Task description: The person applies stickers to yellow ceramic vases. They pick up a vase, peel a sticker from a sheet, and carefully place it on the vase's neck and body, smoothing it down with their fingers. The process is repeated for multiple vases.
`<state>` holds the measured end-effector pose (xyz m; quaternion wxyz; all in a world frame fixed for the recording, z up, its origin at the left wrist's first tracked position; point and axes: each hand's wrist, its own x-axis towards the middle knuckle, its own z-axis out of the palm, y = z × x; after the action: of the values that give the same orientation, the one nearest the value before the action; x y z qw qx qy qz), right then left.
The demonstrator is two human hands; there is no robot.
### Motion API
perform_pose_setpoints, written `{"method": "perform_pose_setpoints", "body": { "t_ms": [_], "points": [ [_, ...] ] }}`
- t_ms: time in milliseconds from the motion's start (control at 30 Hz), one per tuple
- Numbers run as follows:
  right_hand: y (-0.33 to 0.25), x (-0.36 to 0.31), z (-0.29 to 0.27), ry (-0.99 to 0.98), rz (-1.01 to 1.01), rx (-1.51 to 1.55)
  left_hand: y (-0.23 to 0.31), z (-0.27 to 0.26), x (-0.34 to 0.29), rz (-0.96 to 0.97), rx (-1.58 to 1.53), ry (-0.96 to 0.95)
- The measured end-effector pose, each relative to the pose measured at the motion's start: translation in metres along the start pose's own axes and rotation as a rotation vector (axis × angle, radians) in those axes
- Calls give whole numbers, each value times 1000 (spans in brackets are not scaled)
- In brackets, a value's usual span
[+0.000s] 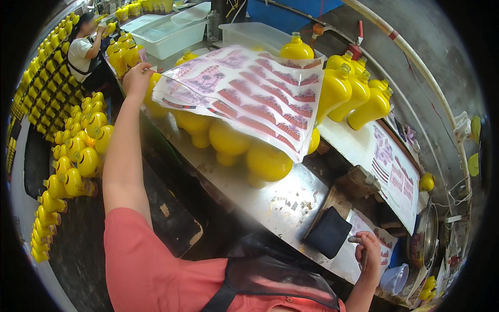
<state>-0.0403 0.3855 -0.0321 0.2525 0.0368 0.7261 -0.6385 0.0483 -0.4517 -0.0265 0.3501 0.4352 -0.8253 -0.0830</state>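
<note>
My left hand (138, 79) reaches far out to the left end of the printed sheets (234, 86). Its fingers are closed beside a yellow vase-shaped bottle (154, 99), and a small whitish bit shows at the fingertips; what they grip is hidden. The sheets, with pink and red patterns, lie across several yellow bottles (228, 139). At the lower right, my right hand (369, 249) has its fingers curled round a slim grey tool (355, 239) of unclear kind. Just left of it is a black pad (328, 232), with a patterned sheet (358, 223) beneath and beside it.
More yellow bottles (358, 99) stand behind the sheets. A white board (364, 143) bears another printed sheet. Clear plastic tubs (171, 36) are at the back, and a translucent bowl (395, 279) is at lower right. Rows of bottles (78, 171) and a person (83, 49) are at left.
</note>
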Motion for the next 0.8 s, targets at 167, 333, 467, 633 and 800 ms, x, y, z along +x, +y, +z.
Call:
{"method": "perform_pose_setpoints", "body": {
  "t_ms": [167,333,467,633,800],
  "points": [
    [4,9,-3,-15,1,-14,9,-47,-9,-37,-63,161],
    [11,21,1,-127,-16,-21,57,-154,-31,115,-48,365],
    [15,25,5,-163,-53,-41,123,-237,-80,346,-23,356],
    [7,21,13,-130,-66,-81,204,-276,-160,390,-491,74],
    [-16,7,29,-84,-172,-259,282,-234,-252,507,-908,-325]
  ]
}}
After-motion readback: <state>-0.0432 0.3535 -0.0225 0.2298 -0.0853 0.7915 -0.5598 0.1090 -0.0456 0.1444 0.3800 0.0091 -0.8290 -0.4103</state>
